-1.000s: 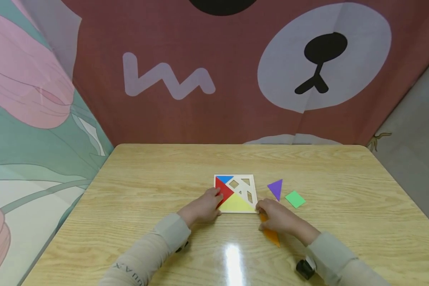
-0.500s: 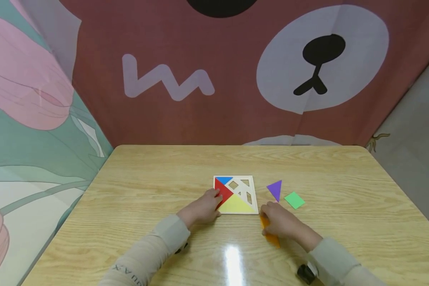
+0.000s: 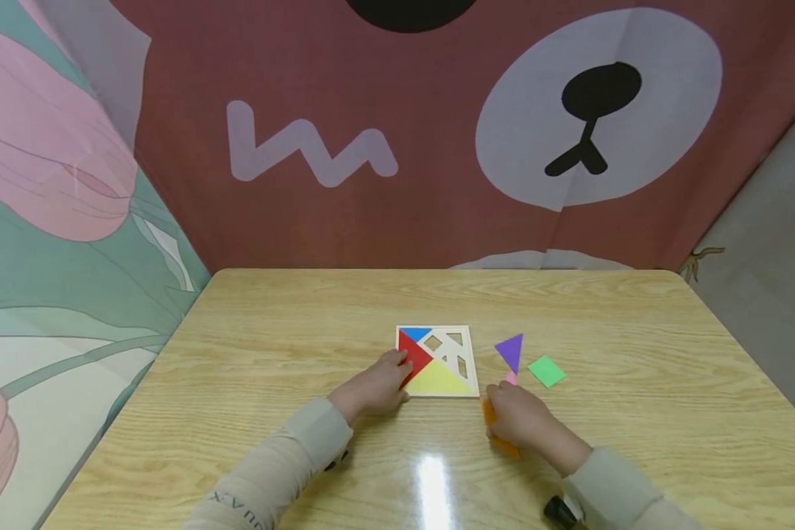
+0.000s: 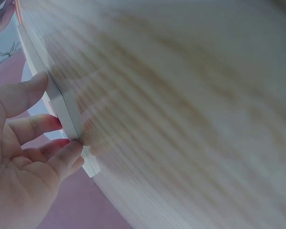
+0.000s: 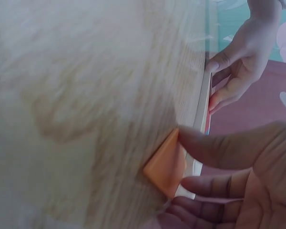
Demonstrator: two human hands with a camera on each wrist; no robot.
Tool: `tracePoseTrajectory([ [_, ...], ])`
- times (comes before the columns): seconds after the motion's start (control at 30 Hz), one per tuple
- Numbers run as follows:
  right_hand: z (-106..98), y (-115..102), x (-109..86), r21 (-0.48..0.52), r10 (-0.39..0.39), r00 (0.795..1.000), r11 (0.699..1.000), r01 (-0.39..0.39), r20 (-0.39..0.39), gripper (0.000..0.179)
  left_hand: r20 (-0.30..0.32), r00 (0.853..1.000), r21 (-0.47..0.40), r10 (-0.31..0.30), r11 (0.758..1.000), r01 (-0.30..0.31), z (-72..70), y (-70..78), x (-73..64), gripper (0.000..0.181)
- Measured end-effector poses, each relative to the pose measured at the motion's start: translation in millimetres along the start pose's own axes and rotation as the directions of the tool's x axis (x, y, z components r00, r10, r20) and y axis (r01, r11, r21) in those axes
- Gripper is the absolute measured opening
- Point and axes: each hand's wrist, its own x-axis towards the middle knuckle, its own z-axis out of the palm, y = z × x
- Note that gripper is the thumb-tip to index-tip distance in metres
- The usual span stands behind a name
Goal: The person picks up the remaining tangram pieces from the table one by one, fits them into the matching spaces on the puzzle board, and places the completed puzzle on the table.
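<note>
A white tangram board (image 3: pixel 464 338) lies on the table with blue, red and yellow pieces set in it; its right part shows bare cut-outs. My left hand (image 3: pixel 379 383) holds the board's near left corner, thumb against the side and fingertips on the red triangle (image 3: pixel 414 357). Just off the near right corner, my right hand (image 3: pixel 526 419) pinches an orange tangram piece (image 5: pixel 166 164) between thumb and fingers; it is tilted, close to the tabletop. Beyond that hand lie a purple triangle (image 3: pixel 511 352), a partly covered pink piece (image 3: pixel 511 377) and a green square (image 3: pixel 546 370).
The wood-grain table (image 3: pixel 291 309) runs back to a reddish-brown cloth (image 3: pixel 344 221) with a bear print. Patterned cloth hangs at the left. A dark device (image 3: pixel 559 511) sits under the right wrist.
My right hand shifts slightly right, away from the board's corner, with the orange piece in its grip. The pink piece shows more now. The left hand stays on the board.
</note>
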Motion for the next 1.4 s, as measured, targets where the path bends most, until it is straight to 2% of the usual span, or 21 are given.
tracePoseTrajectory([
  [0.1,-1,-3,-1.1,-0.028,0.027,1.0,0.999,-0.027,-0.005,0.034,-0.001,1.0,0.004,0.0,1.0,0.0,0.6,-0.1,0.3,0.053],
  [0.27,0,-7,-4.1,-0.044,0.032,0.999,0.998,-0.034,-0.044,0.03,0.006,1.0,0.003,-0.014,1.0,0.014,0.8,0.1,0.8,0.053],
  [0.43,1,-10,-4.7,-0.067,0.048,0.998,0.996,-0.051,-0.047,0.028,0.013,1.0,-0.01,-0.024,1.0,0.024,0.3,-0.3,0.9,0.053],
  [0.6,3,-7,-2.7,-0.059,0.052,0.997,0.997,-0.055,-0.049,0.035,0.018,0.999,-0.021,-0.031,0.999,0.031,0.1,-1.4,1.5,0.053],
  [0.7,4,-4,-1.2,-0.033,0.062,0.997,0.997,-0.063,-0.046,0.039,0.02,0.999,-0.021,-0.03,0.999,0.031,0.1,-1.9,2.0,0.053],
  [0.93,2,3,0.1,0.106,0.134,0.991,0.985,-0.135,0.01,0.037,0.018,1.0,-0.013,-0.023,1.0,0.023,-0.5,-1.2,2.4,0.053],
  [1.4,1,15,1.9,0.232,0.111,0.994,0.967,-0.11,0.009,0.023,0.001,1.0,0.002,-0.008,1.0,0.008,-1.4,-0.8,1.9,0.053],
])
